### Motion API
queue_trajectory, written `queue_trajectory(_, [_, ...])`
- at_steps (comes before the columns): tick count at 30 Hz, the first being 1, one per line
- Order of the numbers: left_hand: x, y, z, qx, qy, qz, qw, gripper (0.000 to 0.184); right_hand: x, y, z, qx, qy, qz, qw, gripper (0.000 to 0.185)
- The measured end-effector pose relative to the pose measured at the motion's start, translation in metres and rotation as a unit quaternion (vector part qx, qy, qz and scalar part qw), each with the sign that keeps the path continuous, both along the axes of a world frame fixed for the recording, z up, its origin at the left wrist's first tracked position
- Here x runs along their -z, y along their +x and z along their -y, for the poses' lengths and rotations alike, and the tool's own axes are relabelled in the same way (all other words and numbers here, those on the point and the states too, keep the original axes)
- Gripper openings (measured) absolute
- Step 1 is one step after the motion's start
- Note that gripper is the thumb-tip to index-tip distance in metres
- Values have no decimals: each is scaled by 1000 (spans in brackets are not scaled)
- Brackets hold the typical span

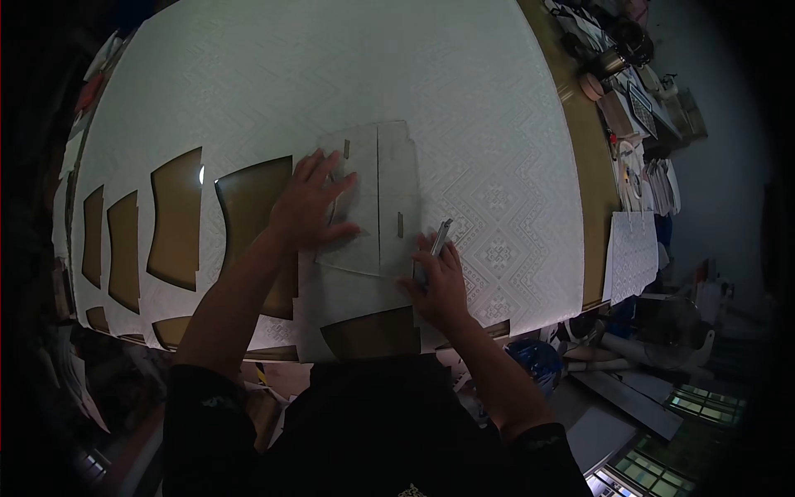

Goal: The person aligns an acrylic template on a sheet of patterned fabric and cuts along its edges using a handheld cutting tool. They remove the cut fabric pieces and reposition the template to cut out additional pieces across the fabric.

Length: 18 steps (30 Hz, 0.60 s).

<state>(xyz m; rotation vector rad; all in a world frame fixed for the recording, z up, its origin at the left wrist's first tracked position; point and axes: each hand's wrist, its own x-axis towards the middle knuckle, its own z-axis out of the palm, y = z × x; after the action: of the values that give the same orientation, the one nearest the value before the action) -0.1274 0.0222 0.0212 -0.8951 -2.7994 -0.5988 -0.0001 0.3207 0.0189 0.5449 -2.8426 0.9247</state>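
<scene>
My left hand lies with fingers spread, pressing on a pale pattern template. The template rests flat on white patterned sheet material. It has a long dark line down it and two short narrow slots. Close to its lower right edge, my right hand is closed around a slim silver utility knife, whose upper end points up and away from me. The knife's lower part is hidden in my fingers. Below the template, a curved cut-out opening shows the brown surface underneath.
Several curved openings run across the sheet to the left. The brown table edge shows along the right. Beyond it stand a patterned white bag, a metal cup and a roll of tape.
</scene>
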Motion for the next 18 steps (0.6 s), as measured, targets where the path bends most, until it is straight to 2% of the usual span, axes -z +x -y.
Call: queue_trajectory(18, [0, -2, 0, 3, 11, -1, 1000, 84, 4, 1, -2, -3, -6, 8, 1000, 47])
